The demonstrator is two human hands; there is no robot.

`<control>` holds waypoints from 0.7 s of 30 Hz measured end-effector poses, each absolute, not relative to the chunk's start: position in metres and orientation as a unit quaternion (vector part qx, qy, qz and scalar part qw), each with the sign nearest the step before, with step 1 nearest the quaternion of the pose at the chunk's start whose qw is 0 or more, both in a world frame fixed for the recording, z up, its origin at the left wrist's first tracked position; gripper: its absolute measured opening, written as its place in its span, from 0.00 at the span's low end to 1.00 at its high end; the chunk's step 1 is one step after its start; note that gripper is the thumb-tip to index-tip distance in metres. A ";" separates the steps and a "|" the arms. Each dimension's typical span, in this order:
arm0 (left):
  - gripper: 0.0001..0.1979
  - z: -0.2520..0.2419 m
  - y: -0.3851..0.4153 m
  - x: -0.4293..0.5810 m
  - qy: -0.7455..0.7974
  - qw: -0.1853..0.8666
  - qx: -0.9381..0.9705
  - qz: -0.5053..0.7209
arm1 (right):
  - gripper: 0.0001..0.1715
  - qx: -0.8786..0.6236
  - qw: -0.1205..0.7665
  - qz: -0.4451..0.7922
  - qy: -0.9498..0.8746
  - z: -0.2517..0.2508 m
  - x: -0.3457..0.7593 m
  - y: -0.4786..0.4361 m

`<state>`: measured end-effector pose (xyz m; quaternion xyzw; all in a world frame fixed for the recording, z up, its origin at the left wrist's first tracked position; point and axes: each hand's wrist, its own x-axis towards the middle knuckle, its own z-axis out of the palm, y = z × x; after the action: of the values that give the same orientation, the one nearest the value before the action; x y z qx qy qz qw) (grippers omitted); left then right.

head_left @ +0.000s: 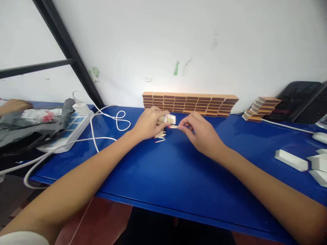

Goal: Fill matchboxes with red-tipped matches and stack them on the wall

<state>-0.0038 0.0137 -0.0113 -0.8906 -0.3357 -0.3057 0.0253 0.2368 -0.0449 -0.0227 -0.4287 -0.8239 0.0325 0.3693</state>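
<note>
My left hand (148,123) rests on the blue table top (178,170), its fingers closed around a small white matchbox tray (170,118). My right hand (198,131) pinches a few red-tipped matches (173,126) and holds them at the tray's mouth. More loose matches (160,136) lie in a small heap under my left hand. Just behind both hands a long stack of brown matchboxes (190,103) stands against the wall.
A white power strip (68,131) with looping white cables (112,120) lies at the left, beside grey plastic bags (30,126) and another person's hand (12,105). A smaller stepped matchbox stack (260,109), a black bag (298,102) and white box sleeves (291,160) sit at the right.
</note>
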 end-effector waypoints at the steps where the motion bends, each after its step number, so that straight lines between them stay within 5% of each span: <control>1: 0.20 -0.012 0.013 -0.003 -0.332 0.013 -0.891 -0.308 | 0.04 -0.433 0.382 0.017 -0.816 -0.022 0.239 -0.043; 21: 0.20 -0.014 -0.003 0.007 -0.278 -0.084 -0.895 -0.338 | 0.04 -0.471 0.334 -0.031 -0.816 -0.025 0.245 -0.039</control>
<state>0.0074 -0.0034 -0.0145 -0.8951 -0.2779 -0.3383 -0.0843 0.2453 -0.0390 -0.0248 -0.4712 -0.8157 -0.0306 0.3342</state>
